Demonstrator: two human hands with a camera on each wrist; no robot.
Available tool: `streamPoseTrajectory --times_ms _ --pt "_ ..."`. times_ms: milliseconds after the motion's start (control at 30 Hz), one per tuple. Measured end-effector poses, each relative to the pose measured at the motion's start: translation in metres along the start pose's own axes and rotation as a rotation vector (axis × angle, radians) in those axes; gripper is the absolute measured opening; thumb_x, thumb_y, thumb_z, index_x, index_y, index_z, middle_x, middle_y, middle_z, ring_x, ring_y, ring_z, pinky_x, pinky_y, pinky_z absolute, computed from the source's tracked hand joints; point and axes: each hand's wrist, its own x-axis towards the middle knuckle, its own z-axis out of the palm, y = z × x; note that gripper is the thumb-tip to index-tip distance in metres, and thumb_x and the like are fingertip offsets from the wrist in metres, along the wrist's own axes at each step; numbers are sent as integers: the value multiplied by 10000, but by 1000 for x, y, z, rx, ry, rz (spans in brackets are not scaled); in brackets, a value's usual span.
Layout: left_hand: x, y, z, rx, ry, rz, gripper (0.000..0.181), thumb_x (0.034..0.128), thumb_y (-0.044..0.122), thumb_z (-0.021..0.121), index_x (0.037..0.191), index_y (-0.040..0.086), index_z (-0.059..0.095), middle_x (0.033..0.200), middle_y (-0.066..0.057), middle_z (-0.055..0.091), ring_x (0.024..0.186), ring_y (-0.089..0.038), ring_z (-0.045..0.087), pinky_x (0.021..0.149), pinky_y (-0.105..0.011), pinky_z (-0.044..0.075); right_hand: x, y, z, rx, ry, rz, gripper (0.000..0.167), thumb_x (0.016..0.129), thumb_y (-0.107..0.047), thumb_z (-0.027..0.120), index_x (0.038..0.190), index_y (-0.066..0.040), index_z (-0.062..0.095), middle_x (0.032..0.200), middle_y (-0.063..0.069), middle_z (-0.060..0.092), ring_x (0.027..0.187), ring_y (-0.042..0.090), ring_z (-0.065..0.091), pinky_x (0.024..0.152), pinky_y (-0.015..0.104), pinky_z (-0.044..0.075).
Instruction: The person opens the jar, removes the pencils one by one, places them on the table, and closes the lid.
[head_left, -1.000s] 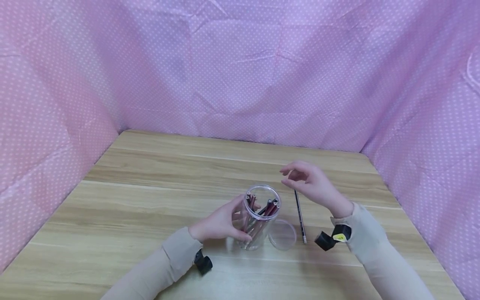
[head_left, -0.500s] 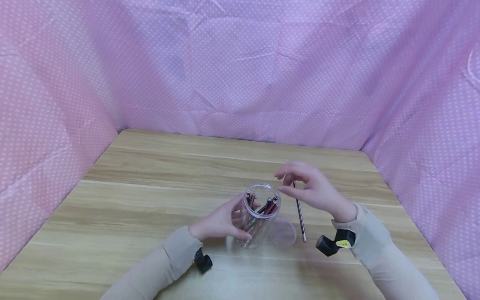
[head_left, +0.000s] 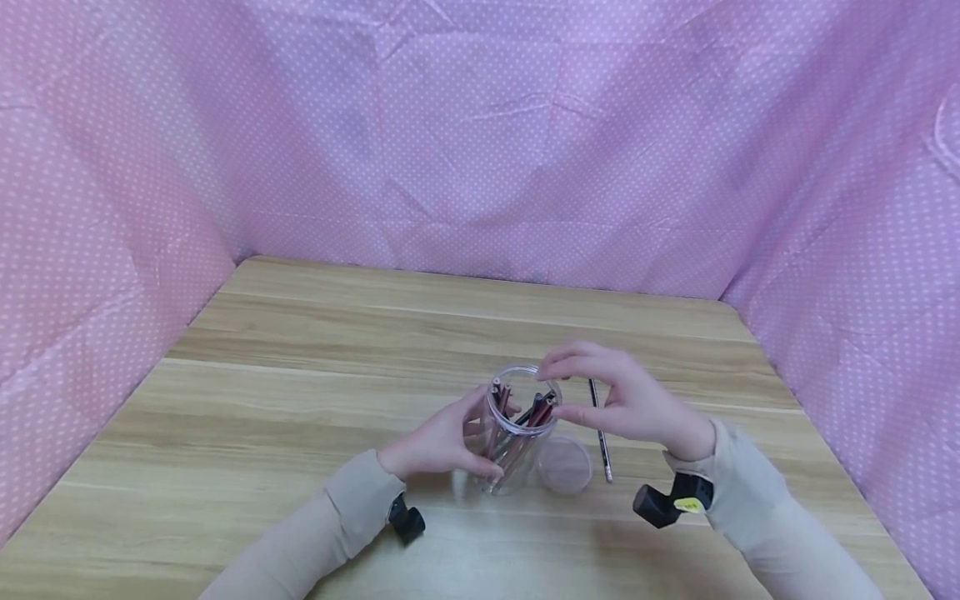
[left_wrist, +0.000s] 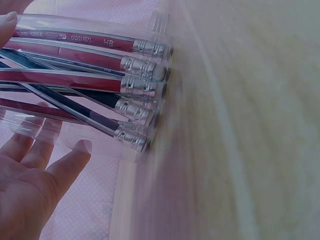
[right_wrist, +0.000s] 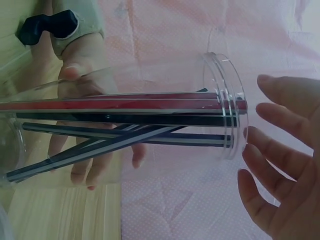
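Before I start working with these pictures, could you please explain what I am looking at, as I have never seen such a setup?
There is no robot here: a person works with bare hands, wearing one camera on the head and one on each wrist. The wide picture looks down from the head; the close ones come from the left and right wrists. The left hand holds a clear jar containing red and dark pencils. The right hand is at its mouth, holding nothing visible. On the wooden table lie a clear round lid and a loose pencil.
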Motion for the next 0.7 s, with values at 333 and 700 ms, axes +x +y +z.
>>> streamPoseTrajectory --times_ms 333,700 --pt "0 -2 0 -7 -8 20 899 691 103 826 1427 171 314 1388 -45 500 1319 -258 440 1103 -453 360 -5 -5 6 -53 -60 -27 329 888 -293 654 1134 -76 663 1141 81 652 1104 194 527 951 294 452" --pt "-1 0 0 -27 -9 12 936 691 82 820 1453 170 283 1401 -50 491 1328 -262 429 1106 -451 356 -2 -2 8 -64 -52 -42 280 937 -275 583 1088 -57 673 1070 33 695 1061 200 530 930 278 459"
